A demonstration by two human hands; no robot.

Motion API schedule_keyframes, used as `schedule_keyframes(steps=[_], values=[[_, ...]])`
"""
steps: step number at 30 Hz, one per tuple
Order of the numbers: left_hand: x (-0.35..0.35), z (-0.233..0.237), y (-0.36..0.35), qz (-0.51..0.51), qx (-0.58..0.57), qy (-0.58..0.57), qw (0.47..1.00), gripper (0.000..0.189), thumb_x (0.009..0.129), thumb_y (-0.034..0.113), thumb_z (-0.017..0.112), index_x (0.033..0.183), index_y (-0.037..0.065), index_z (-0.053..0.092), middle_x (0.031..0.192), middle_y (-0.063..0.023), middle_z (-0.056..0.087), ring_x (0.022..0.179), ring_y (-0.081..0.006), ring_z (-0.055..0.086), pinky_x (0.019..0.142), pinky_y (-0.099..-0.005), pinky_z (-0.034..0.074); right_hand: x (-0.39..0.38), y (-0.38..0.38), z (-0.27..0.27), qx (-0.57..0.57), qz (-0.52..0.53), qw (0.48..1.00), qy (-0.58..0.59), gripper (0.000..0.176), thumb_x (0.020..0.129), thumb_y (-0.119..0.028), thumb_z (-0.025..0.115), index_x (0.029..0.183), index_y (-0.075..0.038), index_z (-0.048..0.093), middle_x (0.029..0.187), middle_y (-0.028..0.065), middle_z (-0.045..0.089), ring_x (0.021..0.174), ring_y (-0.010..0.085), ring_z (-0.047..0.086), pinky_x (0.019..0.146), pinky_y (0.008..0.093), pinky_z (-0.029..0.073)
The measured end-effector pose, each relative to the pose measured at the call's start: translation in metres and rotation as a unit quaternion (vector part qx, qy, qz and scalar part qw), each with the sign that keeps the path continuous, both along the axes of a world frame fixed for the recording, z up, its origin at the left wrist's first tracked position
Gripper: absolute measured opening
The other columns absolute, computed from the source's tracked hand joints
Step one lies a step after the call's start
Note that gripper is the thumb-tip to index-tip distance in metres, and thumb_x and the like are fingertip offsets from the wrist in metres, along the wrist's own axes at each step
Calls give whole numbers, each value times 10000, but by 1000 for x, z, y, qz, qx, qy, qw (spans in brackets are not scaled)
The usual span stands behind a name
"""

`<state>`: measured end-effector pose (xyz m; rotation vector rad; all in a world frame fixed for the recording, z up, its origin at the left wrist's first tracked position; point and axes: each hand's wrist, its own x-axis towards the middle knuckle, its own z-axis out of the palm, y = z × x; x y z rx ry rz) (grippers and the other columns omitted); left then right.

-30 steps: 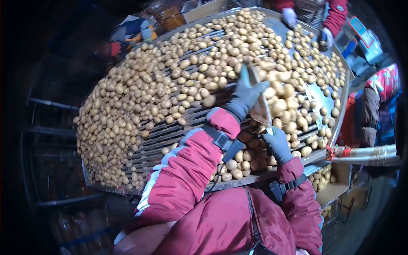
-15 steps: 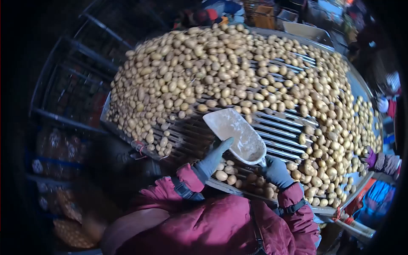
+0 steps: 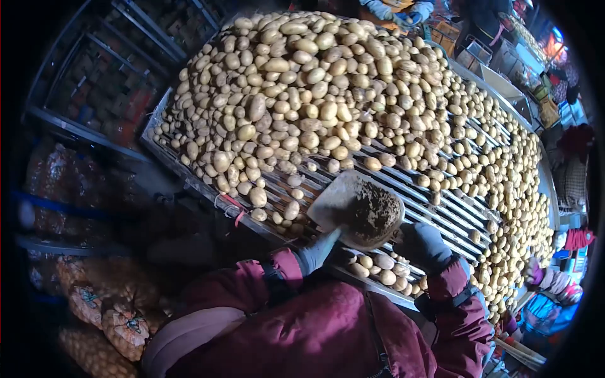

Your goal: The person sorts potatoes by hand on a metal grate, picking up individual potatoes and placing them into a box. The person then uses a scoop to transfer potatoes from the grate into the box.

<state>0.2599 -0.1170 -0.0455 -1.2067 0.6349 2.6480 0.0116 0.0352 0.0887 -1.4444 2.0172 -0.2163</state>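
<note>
Gripping the handle of a dirt-smeared scoop (image 3: 358,211), the right hand (image 3: 423,247) closes round it above the slatted counter (image 3: 435,217). The left hand (image 3: 320,252) touches the scoop's near edge; its grip is partly hidden, so I cannot tell its closure. Potatoes (image 3: 328,110) heap just beyond.

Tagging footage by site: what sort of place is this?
Probably a potato sorting shed: a slatted metal sorting table heaped with loose tan potatoes, and orange mesh sacks tied shut beside it.
</note>
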Motion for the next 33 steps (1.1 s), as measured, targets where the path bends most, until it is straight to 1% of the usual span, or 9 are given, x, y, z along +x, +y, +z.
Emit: schedule_keyframes(steps=[10, 12, 18, 19, 22, 23, 26, 30, 33], values=[[24, -19, -164, 284, 70, 65, 954, 372, 966, 336, 641, 1216, 61, 652, 1046, -85, 721, 882, -246, 700, 804, -385, 599, 81, -234, -60, -40, -22, 999, -26, 301, 843, -347, 687, 903, -54, 724, 838, 175, 721, 765, 359, 700, 707, 460, 557], [20, 58, -189, 376, -174, -12, 910, 262, 997, 255, 614, 1095, 21, 680, 969, -124, 699, 869, -240, 686, 818, -382, 575, 96, -285, -116, -141, 4, 990, -17, 314, 857, -350, 673, 905, -46, 732, 842, 176, 729, 766, 352, 706, 709, 454, 560], [23, -46, -257, 436, -352, -14, 829, 202, 918, 192, 635, 1054, 45, 660, 1037, -62, 650, 912, -191, 636, 820, -344, 539, 90, -313, -159, -242, -59, 960, -127, 262, 819, -309, 717, 869, -51, 714, 765, 171, 692, 695, 357, 671, 675, 451, 541], [20, -57, -260, 438, -370, -10, 819, 195, 905, 182, 639, 1047, 49, 656, 1049, -52, 642, 919, -182, 628, 820, -337, 533, 90, -317, -174, -344, 76, 936, 18, 296, 804, -326, 728, 892, -44, 713, 774, 169, 694, 724, 363, 674, 692, 441, 533], [8, -73, -259, 419, -415, 1, 808, 186, 879, 161, 646, 1033, 57, 649, 1071, -31, 625, 934, -166, 611, 821, -324, 521, 98, -291, -181, -217, -144, 926, -273, 366, 789, -328, 750, 1000, -30, 732, 863, 183, 729, 769, 342, 694, 745, 430, 540], [6, -71, -256, 398, -391, -25, 830, 191, 847, 129, 640, 1021, 50, 637, 1039, -28, 610, 908, -163, 597, 804, -324, 511, 104, -284, -204, -205, -101, 958, -172, 407, 800, -319, 751, 1062, -9, 723, 878, 197, 730, 772, 283, 701, 774, 402, 545], [1, -46, -232, 335, -430, -69, 836, 236, 793, 86, 636, 1020, 24, 617, 1011, -32, 601, 888, -169, 584, 791, -323, 499, 127, -253, -235, -290, -216, 877, -318, 325, 834, -203, 732, 1088, 0, 717, 852, 71, 747, 734, 132, 649, 708, 322, 530], [-37, -11, -186, 213, -541, -98, 808, 544, 705, 60, 641, 1223, -73, 541, 1108, -122, 630, 955, -220, 609, 860, -347, 513, 110, -177, -135, -211, -296, 836, -411, 271, 830, -143, 732, 1067, -12, 723, 857, 16, 733, 706, 83, 620, 644, 270, 499], [-77, 14, -141, 159, -557, -94, 810, 694, 716, 74, 639, 1336, -95, 379, 1135, -163, 623, 956, -230, 605, 858, -349, 521, 99, -141, -148, -286, -391, 699, -525, 213, 843, -87, 715, 1044, -15, 710, 814, -23, 688, 653, 44, 563, 581, 242, 449]])
